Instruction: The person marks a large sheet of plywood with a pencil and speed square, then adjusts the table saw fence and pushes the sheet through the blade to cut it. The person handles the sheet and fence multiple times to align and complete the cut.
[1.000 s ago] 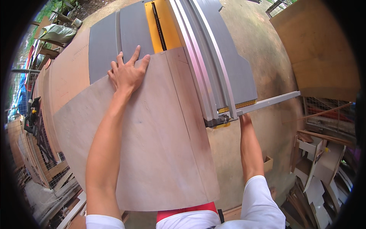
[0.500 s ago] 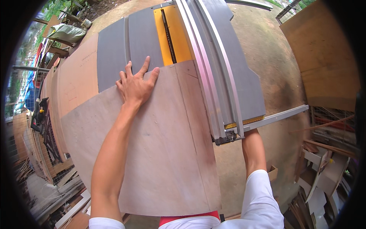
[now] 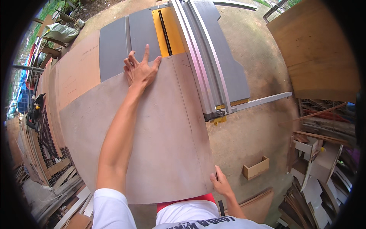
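My left hand (image 3: 142,69) rests spread on the top end of a large grey-brown plywood panel (image 3: 160,145), its fingertips over the panel's far edge. A pencil-thin line runs lengthwise near the panel's right side. Under it is a table saw (image 3: 145,32) with grey top and yellow insert (image 3: 166,32), the blade slot partly visible. The aluminium fence (image 3: 196,65) lies beside the panel's right edge, its front clamp (image 3: 215,114) near the bottom of the saw. My right hand (image 3: 218,179) grips the panel's near right edge, low in the view.
Tan boards (image 3: 78,82) adjoin the saw's left side. A wire fence, sacks and stacked scrap wood (image 3: 51,168) line the left. On the right are a large upright plywood sheet (image 3: 312,49), more offcuts (image 3: 312,164) and a small wooden box (image 3: 255,171) on the concrete ground.
My right hand has left the fence's front rail area and moved down to the panel's near edge. My left hand stays at the far edge, its fingers slightly shifted.
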The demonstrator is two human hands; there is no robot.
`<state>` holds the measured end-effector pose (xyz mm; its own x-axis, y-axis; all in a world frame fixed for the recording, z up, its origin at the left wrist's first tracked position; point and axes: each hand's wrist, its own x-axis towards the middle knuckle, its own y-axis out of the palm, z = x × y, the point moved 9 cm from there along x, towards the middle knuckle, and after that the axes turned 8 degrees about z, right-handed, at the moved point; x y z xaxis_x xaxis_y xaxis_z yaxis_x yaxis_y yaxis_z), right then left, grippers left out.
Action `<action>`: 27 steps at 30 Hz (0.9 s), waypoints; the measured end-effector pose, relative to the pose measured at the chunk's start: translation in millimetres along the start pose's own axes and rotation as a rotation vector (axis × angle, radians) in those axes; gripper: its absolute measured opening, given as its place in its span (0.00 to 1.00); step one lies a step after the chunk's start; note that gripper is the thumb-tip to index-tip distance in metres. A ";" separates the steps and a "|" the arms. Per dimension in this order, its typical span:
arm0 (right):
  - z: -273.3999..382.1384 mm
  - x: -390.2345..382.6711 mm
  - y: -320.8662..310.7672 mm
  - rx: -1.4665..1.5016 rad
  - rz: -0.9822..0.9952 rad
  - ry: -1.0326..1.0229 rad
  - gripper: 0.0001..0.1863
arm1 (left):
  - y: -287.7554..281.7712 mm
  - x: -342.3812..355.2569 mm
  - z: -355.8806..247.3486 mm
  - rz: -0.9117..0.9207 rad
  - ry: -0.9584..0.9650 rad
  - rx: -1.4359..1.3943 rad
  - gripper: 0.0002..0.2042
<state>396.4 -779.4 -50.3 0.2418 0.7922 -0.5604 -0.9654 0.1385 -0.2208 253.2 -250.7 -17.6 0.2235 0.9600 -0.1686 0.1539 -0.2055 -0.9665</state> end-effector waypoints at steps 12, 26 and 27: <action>2.2 -20.1 8.5 -0.140 -0.366 0.066 0.27 | -94.3 -324.8 356.2 -0.518 -0.467 0.236 0.51; -4.7 -14.2 1.0 -0.247 -0.336 0.021 0.26 | 6.3 -527.0 582.6 0.158 -0.774 -0.668 0.46; -5.3 -14.4 3.5 -0.256 -0.348 0.008 0.27 | 8.6 -531.0 585.9 0.171 -0.795 -0.638 0.46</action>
<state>390.0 -793.4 -47.3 0.5508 0.7193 -0.4233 -0.7711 0.2444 -0.5880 -428.1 -650.8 -49.9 -0.3742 0.7096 -0.5970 0.7137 -0.1907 -0.6740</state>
